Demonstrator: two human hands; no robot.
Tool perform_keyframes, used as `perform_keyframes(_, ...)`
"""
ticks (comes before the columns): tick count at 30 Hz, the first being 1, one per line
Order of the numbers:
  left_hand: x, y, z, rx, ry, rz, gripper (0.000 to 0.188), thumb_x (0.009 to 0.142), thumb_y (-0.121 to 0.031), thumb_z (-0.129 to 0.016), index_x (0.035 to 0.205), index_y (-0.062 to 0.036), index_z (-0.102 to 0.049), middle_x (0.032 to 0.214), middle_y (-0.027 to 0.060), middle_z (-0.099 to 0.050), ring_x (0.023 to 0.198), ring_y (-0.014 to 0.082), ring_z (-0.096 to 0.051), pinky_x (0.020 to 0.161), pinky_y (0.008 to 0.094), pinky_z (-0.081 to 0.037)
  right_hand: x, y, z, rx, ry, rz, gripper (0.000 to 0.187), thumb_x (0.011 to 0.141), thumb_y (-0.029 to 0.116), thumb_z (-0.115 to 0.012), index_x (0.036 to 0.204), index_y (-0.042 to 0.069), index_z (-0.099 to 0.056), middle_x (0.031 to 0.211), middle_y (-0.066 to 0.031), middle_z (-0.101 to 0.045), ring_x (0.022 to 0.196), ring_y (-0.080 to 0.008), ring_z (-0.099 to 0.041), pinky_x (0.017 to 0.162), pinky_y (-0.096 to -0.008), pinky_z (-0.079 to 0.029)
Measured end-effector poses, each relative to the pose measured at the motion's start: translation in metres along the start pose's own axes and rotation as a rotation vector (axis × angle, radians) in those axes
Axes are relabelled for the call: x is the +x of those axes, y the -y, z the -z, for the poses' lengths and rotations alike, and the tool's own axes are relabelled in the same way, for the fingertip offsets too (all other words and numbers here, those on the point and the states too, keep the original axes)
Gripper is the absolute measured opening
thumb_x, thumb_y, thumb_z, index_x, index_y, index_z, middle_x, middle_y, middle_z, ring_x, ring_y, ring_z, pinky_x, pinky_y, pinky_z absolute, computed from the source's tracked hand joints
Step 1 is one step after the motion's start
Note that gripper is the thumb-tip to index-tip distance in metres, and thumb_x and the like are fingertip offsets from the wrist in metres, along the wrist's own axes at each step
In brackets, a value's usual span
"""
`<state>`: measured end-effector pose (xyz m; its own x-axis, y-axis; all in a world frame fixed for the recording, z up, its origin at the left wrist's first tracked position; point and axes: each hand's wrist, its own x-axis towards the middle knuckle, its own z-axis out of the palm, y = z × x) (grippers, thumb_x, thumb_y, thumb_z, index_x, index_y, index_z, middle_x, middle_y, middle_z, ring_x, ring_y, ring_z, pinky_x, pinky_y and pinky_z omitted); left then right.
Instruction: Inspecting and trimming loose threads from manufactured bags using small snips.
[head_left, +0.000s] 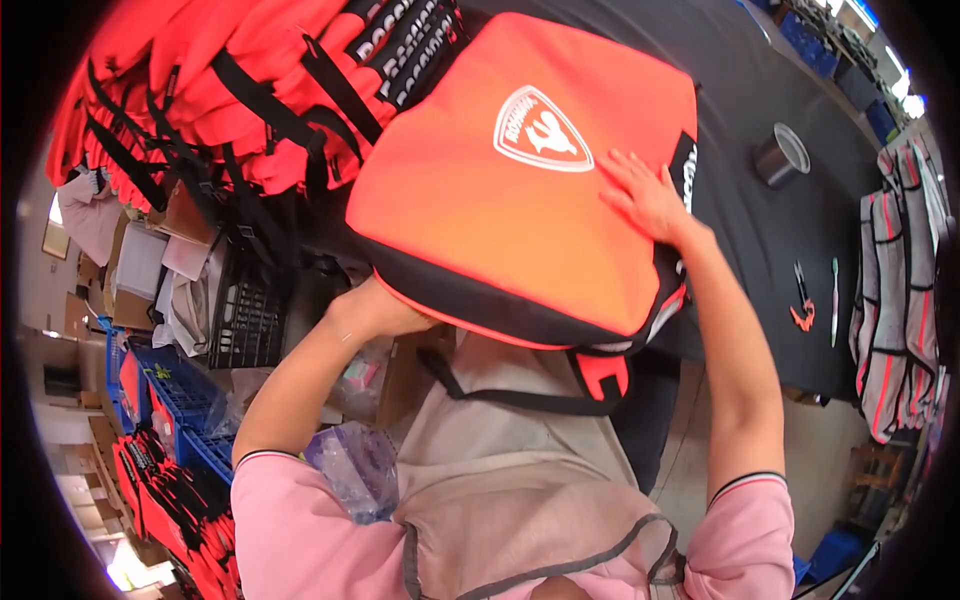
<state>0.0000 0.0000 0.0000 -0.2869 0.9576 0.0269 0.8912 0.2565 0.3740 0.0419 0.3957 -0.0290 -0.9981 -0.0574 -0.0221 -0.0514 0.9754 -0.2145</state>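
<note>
A bright orange-red backpack with black side panels and a white shield emblem lies in front of me, partly over the near edge of the black-covered table. My right hand rests flat on its upper face, fingers stretched and slightly apart, right of the emblem. At the bag's lower left edge is my left hand. Its fingers go underneath the bag and are hidden, so their grip does not show. A black strap hangs from the bag's near side over my apron.
Many red bags with black straps are piled at the far left. On the black table stand a dark cup, orange-handled pliers and a toothbrush. Grey bags lie right; blue crates stand left.
</note>
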Motion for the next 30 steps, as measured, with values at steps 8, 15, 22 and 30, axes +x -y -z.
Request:
perform_keyframes(8,-0.021,0.026,-0.049,0.250,-0.353,0.141,0.052,0.078,-0.024,-0.073,0.125,-0.0065,-0.059,0.129,0.0170,-0.057,0.122,0.0369,-0.051,0.103,0.0474,-0.041,-0.089,0.070,0.049,0.549,-0.861,-0.189,0.020,0.094,0.016,-0.063,0.093,-0.004,-0.066,0.080,-0.0114,-0.069,0.071,-0.0226,-0.066,0.066,-0.0313,-0.050)
perform_keyframes(15,0.062,-0.001,0.052,0.808,-0.613,-0.231,0.033,0.087,-0.019,-0.067,0.116,-0.0047,-0.064,0.113,0.0146,-0.066,0.108,0.0321,-0.061,0.095,0.0434,-0.047,-0.198,0.095,0.046,0.217,-0.871,0.074,0.027,0.071,-0.008,-0.062,0.097,0.002,-0.064,0.088,-0.0142,-0.063,0.086,-0.0347,-0.061,0.081,-0.0407,-0.050)
perform_keyframes(22,0.075,-0.149,0.230,0.201,-0.576,-0.065,0.020,0.088,-0.013,-0.070,0.079,0.0039,-0.065,0.055,0.0057,-0.032,0.051,0.0076,-0.030,0.045,0.0319,-0.028,-0.187,0.080,0.144,0.096,-1.231,0.036,0.080,0.073,0.002,-0.073,0.145,0.008,-0.040,0.137,-0.0201,-0.041,0.123,-0.0384,-0.043,0.103,-0.0439,-0.039)
perform_keyframes(30,0.062,-0.219,0.271,0.190,-0.721,-0.343,0.041,0.086,-0.011,-0.067,0.125,-0.0023,-0.058,0.118,0.0163,-0.066,0.108,0.0257,-0.065,0.094,0.0358,-0.049,-0.161,0.101,0.250,-0.075,-1.433,0.261,0.056,0.075,0.005,-0.073,0.128,0.011,-0.056,0.114,-0.0139,-0.052,0.103,-0.0328,-0.053,0.092,-0.0401,-0.046)
